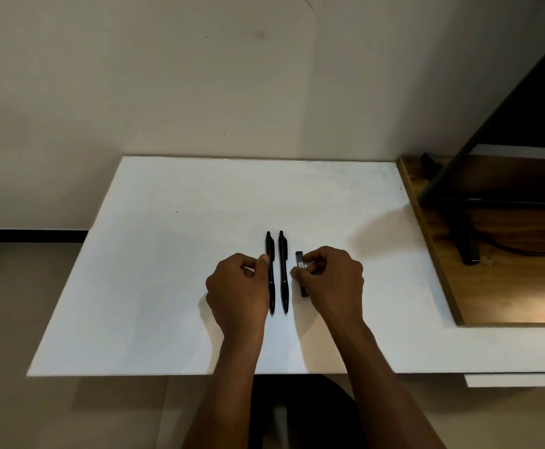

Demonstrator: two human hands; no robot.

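Left pen (pixel 270 247) + right pen (pixel 283 270) parallel on table (pixel 167 254) | my L hand (pixel 237 286) pinches left pen | R hand (pixel 332 280) pinches small case (pixel 299 257) | est: pens aligned, case left to set.

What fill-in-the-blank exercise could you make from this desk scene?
____ black pens lie side by side on the white table.
The left hand touches the ____ pen.
The right hand pinches a small dark case lying to the ____ of both pens.
Missing words: two; left; right.
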